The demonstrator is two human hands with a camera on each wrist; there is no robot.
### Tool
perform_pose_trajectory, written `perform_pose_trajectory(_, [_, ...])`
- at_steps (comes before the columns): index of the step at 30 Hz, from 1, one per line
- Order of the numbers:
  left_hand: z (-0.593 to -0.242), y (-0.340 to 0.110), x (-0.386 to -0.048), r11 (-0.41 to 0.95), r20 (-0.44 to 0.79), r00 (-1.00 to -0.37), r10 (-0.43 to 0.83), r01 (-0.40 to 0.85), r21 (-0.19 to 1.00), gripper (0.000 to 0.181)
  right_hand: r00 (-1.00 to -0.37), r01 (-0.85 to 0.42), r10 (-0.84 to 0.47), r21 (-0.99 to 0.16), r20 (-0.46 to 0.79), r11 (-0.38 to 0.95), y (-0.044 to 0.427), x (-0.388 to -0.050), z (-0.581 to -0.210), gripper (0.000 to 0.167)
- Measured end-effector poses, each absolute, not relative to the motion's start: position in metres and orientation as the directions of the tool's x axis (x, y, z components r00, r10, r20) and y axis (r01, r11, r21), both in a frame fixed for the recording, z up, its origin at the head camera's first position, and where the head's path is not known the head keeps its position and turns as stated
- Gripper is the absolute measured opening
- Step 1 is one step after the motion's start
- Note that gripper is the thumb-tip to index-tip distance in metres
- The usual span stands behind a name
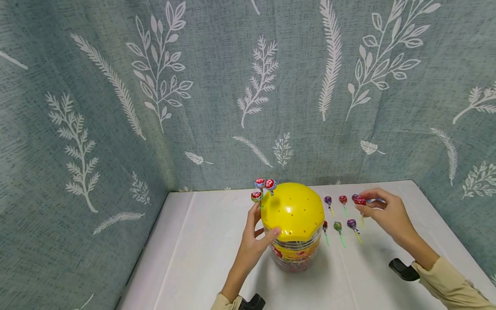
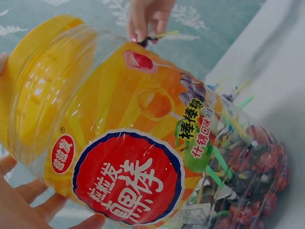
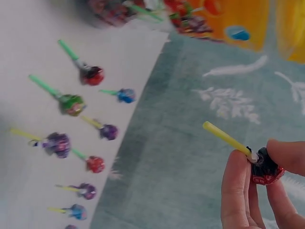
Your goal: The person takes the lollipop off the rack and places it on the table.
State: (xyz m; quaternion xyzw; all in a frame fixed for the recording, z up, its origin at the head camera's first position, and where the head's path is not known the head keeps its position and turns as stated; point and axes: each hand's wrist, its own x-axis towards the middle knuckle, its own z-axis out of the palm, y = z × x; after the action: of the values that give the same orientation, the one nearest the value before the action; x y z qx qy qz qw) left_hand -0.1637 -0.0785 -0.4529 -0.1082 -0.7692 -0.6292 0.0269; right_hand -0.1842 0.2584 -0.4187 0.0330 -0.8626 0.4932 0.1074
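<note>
A clear plastic candy jar (image 1: 296, 258) with a yellow lid (image 1: 290, 211) dotted with small holes stands on the table. My left hand (image 1: 252, 245) grips its left side near the top, thumb on the lid's front edge. Three wrapped lollipops (image 1: 270, 184) rise at the lid's back left; where their sticks end is hidden. To the right of the jar, my right hand (image 1: 391, 215) pinches a red and dark wrapped lollipop (image 3: 266, 167) between thumb and fingers, its yellow stick pointing away from the palm. In the left wrist view, more lollipops (image 2: 252, 176) fill the jar's bottom.
Several lollipops with green or yellow sticks lie in two rows on the white table (image 1: 201, 241) right of the jar, among them a green one (image 1: 338, 226) and a purple one (image 1: 351, 223). Leaf-patterned grey-green fabric (image 1: 217, 107) surrounds the table's back and sides.
</note>
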Motion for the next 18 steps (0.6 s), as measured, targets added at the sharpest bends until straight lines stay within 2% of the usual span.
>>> perform_pose_trajectory(18, [-0.453,-0.078,-0.164,0.191,0.178,-0.975,0.132,0.201,0.961,0.077,-0.988,-0.032,0.112,-0.849,0.107,0.527,0.286,-0.204,-0.473,0.04])
